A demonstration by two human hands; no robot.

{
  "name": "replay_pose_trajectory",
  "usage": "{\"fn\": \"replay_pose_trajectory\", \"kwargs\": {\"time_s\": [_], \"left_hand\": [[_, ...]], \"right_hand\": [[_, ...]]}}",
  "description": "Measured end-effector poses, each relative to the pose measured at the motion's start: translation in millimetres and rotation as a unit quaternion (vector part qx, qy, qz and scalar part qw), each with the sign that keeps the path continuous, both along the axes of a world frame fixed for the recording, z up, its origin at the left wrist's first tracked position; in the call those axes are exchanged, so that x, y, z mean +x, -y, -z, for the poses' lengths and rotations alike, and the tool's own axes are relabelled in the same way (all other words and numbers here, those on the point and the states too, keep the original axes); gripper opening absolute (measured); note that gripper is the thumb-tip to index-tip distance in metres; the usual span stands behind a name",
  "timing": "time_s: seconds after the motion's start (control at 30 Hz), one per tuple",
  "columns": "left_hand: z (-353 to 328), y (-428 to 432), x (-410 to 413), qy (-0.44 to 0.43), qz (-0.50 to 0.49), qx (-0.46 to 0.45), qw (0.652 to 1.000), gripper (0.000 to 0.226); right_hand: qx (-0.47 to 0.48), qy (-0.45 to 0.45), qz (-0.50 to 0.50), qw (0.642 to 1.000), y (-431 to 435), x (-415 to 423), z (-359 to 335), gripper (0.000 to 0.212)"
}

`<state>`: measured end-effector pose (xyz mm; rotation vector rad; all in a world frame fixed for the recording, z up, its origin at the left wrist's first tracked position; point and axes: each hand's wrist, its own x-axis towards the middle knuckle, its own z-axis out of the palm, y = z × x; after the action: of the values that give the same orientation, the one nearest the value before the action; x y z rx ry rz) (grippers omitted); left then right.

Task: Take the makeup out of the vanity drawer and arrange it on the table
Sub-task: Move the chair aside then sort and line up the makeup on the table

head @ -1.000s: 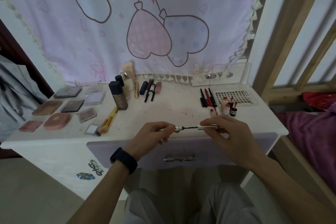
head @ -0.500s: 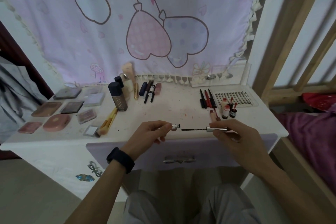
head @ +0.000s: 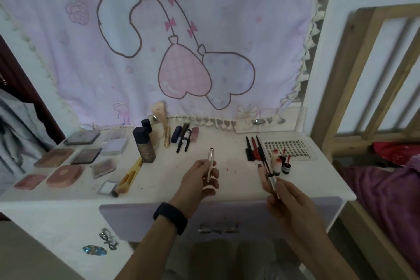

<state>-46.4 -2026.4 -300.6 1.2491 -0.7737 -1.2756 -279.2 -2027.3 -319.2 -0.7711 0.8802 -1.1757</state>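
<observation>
Left hand (head: 200,180) is gripping one tube (head: 211,159), upright. Right hand (head: 287,198) is pinching one wand (head: 272,181), apart from tube. Three liner pencils (head: 254,150) are lying just beyond right hand on table (head: 159,179).

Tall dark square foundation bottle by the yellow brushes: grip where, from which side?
Grip the tall dark square foundation bottle mid-body across its flat left and right faces, coming from the front. It stands upright; a smaller black-capped bottle crowds it behind, and yellow-handled brushes lie at its front-left base, so stay above them.
</observation>
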Motion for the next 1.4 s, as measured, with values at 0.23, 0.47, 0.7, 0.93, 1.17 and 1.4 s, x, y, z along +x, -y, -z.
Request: {"fn": "replay_pose_trajectory", "kwargs": {"time_s": [0.23, 0.47, 0.7, 0.93, 1.17, 1.4], "left_hand": [[-9.4, 43.5, -24.1, 0.086, -0.011, 0.032, 0.996, 0.019], [-12.5, 95.0, -31.9, 0.266, -0.035, 0.083, 0.960, 0.020], [-6.0, 129.0, -50.9, 0.414, -0.030, 0.131, 0.900, 0.029], [-0.7, 144.2, -53.7, 0.450, -0.022, 0.144, 0.881, 0.035], [3.0, 145.2, -49.3, 0.445, -0.012, 0.137, 0.885, 0.037], [7.1, 148.0, -51.9, 0.452, -0.029, 0.130, 0.882, 0.036]], "right_hand": [[-0.030, 0.004, -0.017, 0.999, 20.7, -14.4, 2.2, 0.034], [-0.148, -0.090, 0.060, 0.983, 60.1, -61.7, 1.3, 0.018], [-0.227, -0.277, 0.159, 0.920, 89.2, -87.4, 10.8, 0.019], [-0.212, -0.369, 0.210, 0.880, 114.8, -75.2, 38.3, 0.020], [-0.203, -0.492, 0.236, 0.813, 115.2, -64.4, 57.4, 0.020], [-0.218, -0.496, 0.234, 0.807, 112.1, -68.1, 57.9, 0.025]]}}
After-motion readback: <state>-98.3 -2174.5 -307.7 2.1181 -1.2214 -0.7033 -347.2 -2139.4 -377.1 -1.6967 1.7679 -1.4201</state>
